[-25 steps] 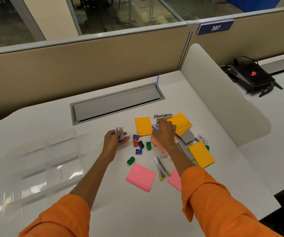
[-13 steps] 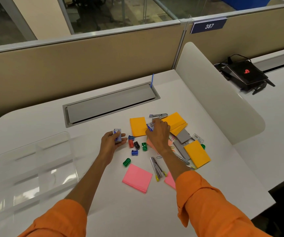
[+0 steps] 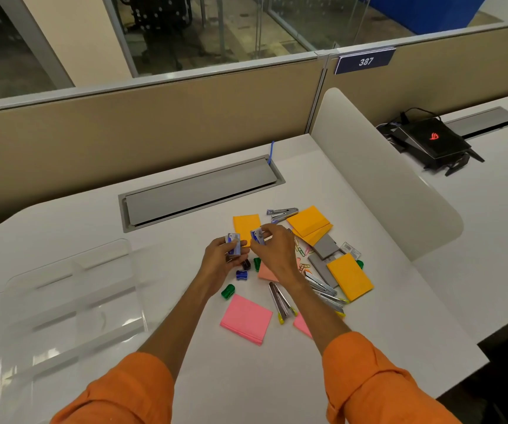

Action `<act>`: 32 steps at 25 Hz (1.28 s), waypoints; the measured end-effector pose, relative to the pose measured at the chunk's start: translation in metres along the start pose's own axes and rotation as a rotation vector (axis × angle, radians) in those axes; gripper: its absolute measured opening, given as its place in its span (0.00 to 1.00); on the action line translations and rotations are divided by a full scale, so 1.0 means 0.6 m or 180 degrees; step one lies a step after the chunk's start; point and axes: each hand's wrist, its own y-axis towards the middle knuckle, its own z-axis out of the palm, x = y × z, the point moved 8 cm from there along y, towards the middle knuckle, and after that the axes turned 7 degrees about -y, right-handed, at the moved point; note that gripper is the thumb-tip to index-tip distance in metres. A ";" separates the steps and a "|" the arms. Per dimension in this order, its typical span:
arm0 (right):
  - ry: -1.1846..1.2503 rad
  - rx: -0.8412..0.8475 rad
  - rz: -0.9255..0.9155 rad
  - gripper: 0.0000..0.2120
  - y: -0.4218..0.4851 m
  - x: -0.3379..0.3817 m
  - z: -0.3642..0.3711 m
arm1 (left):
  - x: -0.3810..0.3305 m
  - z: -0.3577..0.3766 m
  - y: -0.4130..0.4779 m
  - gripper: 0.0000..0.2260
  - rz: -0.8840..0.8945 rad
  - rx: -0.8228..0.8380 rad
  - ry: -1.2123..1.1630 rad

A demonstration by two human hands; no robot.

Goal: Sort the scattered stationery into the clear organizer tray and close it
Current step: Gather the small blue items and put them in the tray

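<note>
Progress: early, by my judgement. Nothing shows inside the tray; nearly all the stationery lies loose on the desk. Sorting is barely begun and closing is not yet done.
Tray: 1, clear, left of the frame, well apart from the pile. Glare makes its compartments hard to read.
Pile: right of centre, spread from mid-frame toward the lower right.
Left hand: fingers curled round 1 small blue-and-silver box, mid-frame, lifted off the desk.
Right hand: fingertips pinch a 2nd box, just beside the 1st.
Yellow pads: 3 spots; the upper-right one looks like 2 stacked, so perhaps 4.
Pink pads: 2 bright pink at lower centre, 1 of them half hidden by the right arm.
Salmon pad: 1, partly under the right hand.
Grey cards: 2, between the yellow pads.
Staplers: 4 seen, 1 at the pile's top edge and 3 low; the overlapping ones are hard to separate.
Clear case: 1, right edge of the pile.
Sharpeners: 5 seen, 3 green, 1 blue, 1 black.
Clips: a loose cluster, too small to count.
</note>
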 end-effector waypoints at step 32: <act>-0.2012 0.0240 -0.0025 0.36 -0.061 -0.173 -0.038 | 0.049 0.034 -0.013 0.08 -0.0254 0.0206 0.0100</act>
